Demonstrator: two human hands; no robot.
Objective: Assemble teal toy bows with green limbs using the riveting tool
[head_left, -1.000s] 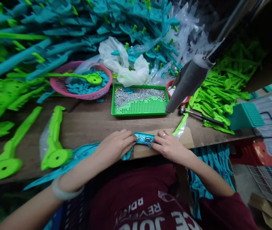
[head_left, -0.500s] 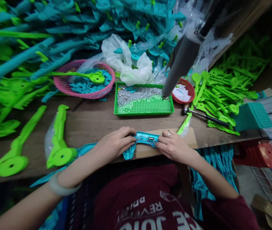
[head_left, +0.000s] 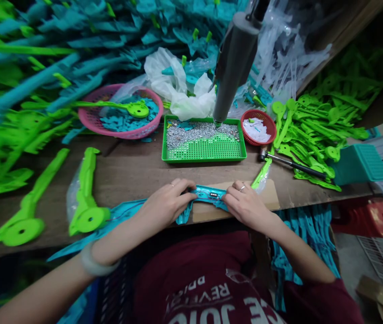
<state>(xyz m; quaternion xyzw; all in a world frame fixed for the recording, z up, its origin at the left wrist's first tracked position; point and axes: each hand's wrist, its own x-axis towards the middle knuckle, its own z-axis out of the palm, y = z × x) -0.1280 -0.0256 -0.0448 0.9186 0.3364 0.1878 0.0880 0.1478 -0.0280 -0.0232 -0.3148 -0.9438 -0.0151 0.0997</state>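
A long blue plastic shell (head_left: 205, 192) lies across the front edge of the bench, its open inside facing up with thin wires and a small dark part showing. My left hand (head_left: 169, 200) is closed on its middle, thumb and fingers pinching the rim. On the shell's right end, my right hand (head_left: 243, 201) is closed too, fingertips at the rim near the small dark part. Part of the shell, or another blue piece (head_left: 127, 211), passes under my left forearm. Beneath the shell lies a flat piece of cardboard (head_left: 269, 194).
A green tray (head_left: 205, 155) of small screws stands ahead, with a grey electric screwdriver (head_left: 235, 63) hanging over it. Around it are a pink basket (head_left: 120, 132), a red basket (head_left: 259, 140), a hammer (head_left: 292, 165) and green plastic parts (head_left: 88, 193). Blue parts (head_left: 110, 36) are heaped behind.
The hanging screwdriver has swung to the left and away. My hands keep their hold on the blue shell, with only slight shifts of the fingers.
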